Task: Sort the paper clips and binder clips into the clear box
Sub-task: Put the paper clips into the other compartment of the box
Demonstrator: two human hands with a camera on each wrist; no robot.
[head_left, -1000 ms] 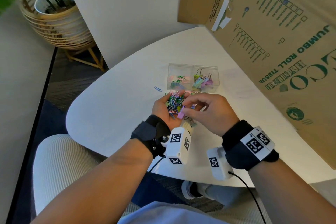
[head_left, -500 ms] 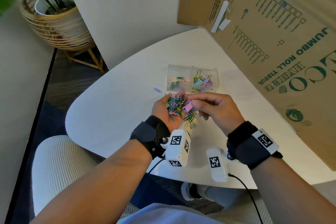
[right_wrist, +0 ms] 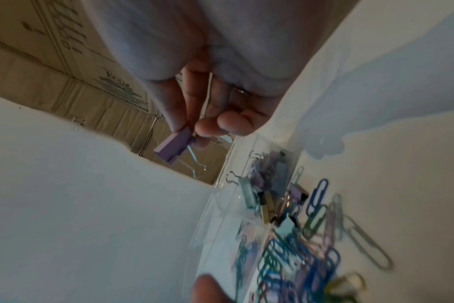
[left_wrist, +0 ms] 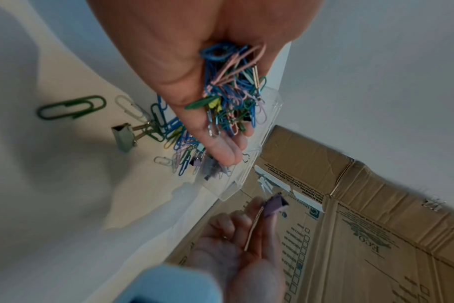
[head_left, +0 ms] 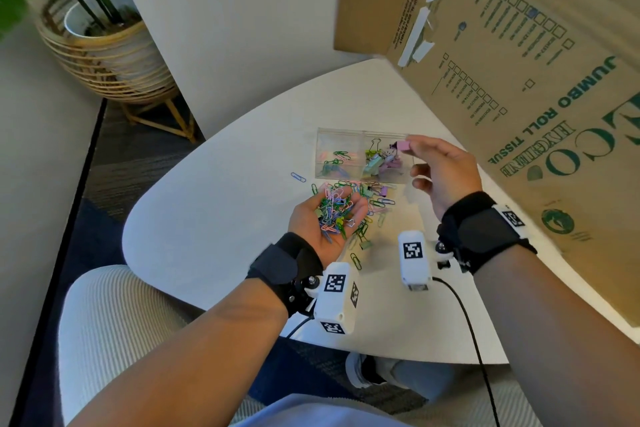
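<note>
Clear box (head_left: 363, 154) sat center frame on white table (head_left: 214, 218), two compartments: paper clips in left one, binder clips (head_left: 379, 159) in right one. Same box seen at right of center in left wrist view (left_wrist: 249, 164) and lower center in right wrist view (right_wrist: 228, 205).

Right hand (head_left: 440, 173) hovered at box's right end, thumb and forefinger pinched on purple binder clip (head_left: 401, 145) above right compartment; other fingers loosely curled. Pinch confirmed in right wrist view (right_wrist: 215, 114), clip (right_wrist: 173, 149) hanging below fingertips with wire handles trailing. Also seen low in left wrist view (left_wrist: 274, 207).

Left hand (head_left: 329, 218) held palm up just below box, fingers cupped round tangled heap of paper clips (head_left: 332, 210); same heap in palm in left wrist view (left_wrist: 231, 90).

Loose pile of clips (head_left: 375, 204) lay on table between left hand and box. Single blue clip (head_left: 298, 177) lay apart, left of box. Cardboard carton (head_left: 519, 62) filled upper right; potted plant (head_left: 100, 28) upper left.
</note>
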